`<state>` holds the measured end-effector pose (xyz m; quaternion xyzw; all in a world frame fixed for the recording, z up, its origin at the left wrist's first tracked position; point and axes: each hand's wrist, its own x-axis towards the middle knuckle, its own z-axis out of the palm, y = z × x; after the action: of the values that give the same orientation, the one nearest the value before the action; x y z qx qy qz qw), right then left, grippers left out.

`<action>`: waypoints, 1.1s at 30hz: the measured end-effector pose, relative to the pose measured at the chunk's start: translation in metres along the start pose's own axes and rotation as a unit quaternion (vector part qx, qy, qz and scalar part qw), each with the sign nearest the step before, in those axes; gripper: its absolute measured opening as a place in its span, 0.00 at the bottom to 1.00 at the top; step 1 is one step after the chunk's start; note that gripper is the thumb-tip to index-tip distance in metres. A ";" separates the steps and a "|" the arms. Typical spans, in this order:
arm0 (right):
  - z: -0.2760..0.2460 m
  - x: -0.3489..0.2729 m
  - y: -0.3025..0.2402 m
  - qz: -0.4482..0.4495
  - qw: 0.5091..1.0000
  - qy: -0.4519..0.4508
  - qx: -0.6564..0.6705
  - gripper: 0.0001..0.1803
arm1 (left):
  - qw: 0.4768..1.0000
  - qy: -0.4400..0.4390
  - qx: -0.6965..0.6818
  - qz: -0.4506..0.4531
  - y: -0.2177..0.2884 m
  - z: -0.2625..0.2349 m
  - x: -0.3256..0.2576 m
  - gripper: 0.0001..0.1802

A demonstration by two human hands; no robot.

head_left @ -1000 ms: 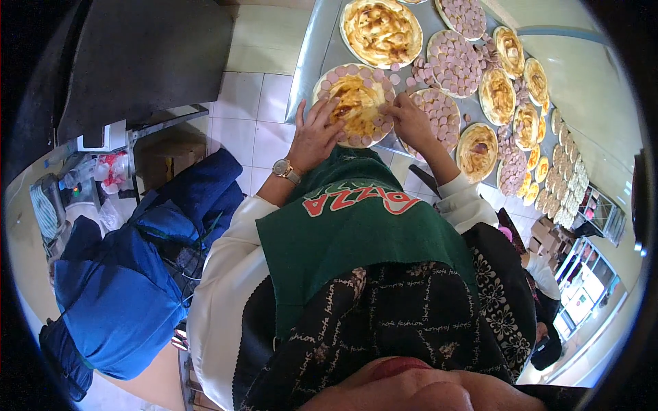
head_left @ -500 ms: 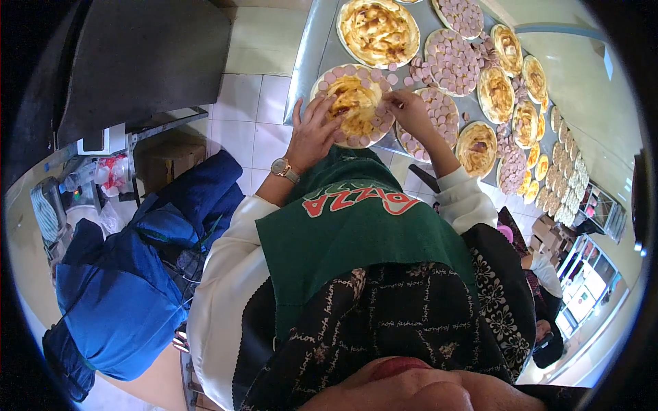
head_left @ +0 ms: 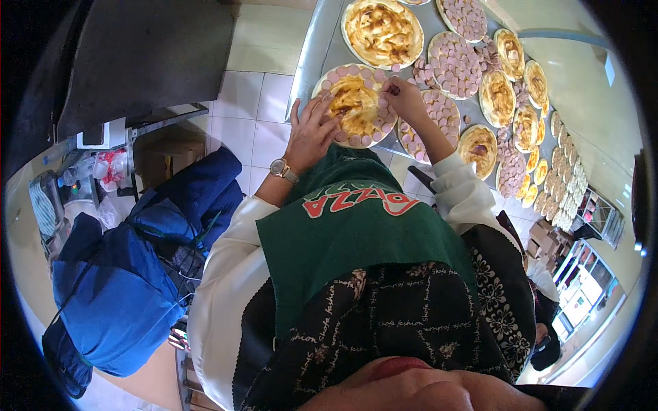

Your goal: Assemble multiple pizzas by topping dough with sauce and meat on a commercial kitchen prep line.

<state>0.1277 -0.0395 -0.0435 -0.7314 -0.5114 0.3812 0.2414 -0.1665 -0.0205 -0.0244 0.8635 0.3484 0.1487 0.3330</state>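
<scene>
Pale square tiles cover the floor (head_left: 236, 96), with thin grout lines between them, and a cream wall (head_left: 269, 31) rises beyond it. At upper left stands a large, dark, flat-sided unit (head_left: 147, 61), and below it a metal frame (head_left: 168, 118) has a cardboard box (head_left: 179, 152) beneath. A grey metal surface (head_left: 327, 49) runs along the right, beside a yellowish wall (head_left: 582, 96) crossed by a bluish strip (head_left: 558, 33). Farther back are a rack (head_left: 604, 218), stacked cartons (head_left: 543, 238) and a bright window (head_left: 581, 296) glowing white.
</scene>
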 end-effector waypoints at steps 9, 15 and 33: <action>-0.009 -0.015 -0.011 -0.028 0.981 -0.074 -0.178 0.08 | 1.000 0.022 -0.004 -0.006 -0.003 -0.004 -0.001 0.14; -0.002 -0.037 -0.015 -0.086 0.967 -0.088 -0.222 0.08 | 1.000 0.015 0.008 -0.008 -0.005 -0.005 -0.002 0.14; 0.011 0.022 -0.013 -0.052 0.966 0.106 -0.229 0.07 | 1.000 0.020 0.012 -0.009 -0.002 -0.007 -0.001 0.17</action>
<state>0.1163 -0.0147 -0.0473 -0.7760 -0.5936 0.1614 0.1396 -0.1719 -0.0169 -0.0212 0.8612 0.3646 0.1589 0.3166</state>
